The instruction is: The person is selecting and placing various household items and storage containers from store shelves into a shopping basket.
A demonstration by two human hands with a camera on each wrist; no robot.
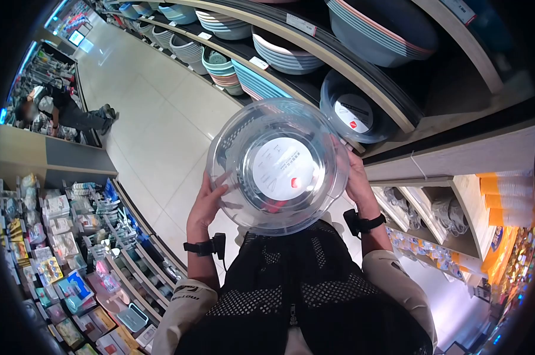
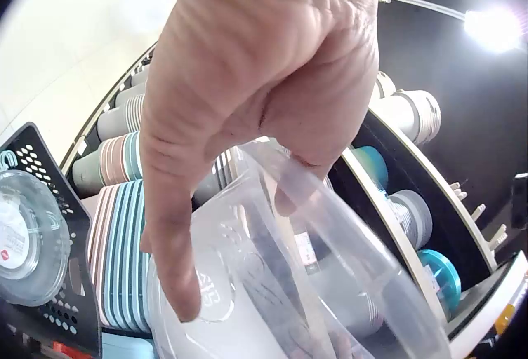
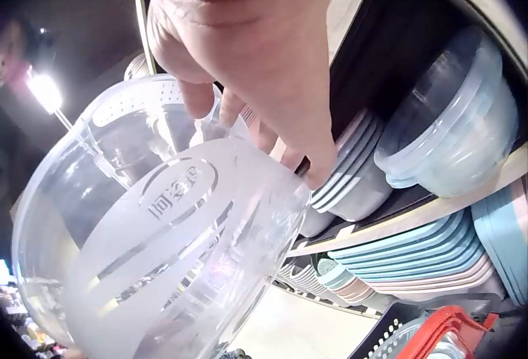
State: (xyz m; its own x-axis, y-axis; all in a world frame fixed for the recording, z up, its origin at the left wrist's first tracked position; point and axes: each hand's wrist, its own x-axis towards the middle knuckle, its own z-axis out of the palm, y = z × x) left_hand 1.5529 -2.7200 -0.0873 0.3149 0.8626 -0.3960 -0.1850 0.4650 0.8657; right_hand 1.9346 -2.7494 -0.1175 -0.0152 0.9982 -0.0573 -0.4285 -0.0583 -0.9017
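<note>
Both hands hold a large clear plastic basin (image 1: 244,207) in front of the body, with a round white label (image 1: 282,168) on its bottom. The left hand (image 1: 204,202) grips its left side; in the left wrist view that hand (image 2: 256,70) has its fingers spread around the clear wall (image 2: 239,285). On the opposite side, the right hand (image 1: 360,186) grips the basin near the rim. The right wrist view shows this hand (image 3: 256,46) over the basin's side, which bears a frosted oval logo (image 3: 177,190). Some fingertips are hidden.
Shelves at the upper right carry stacked basins (image 1: 380,29) and another clear basin (image 1: 353,115). A black perforated basket (image 2: 78,252) holds a clear labelled container (image 2: 33,235). A person (image 1: 69,112) stands across the aisle floor (image 1: 143,106); packaged goods (image 1: 60,225) fill the left display.
</note>
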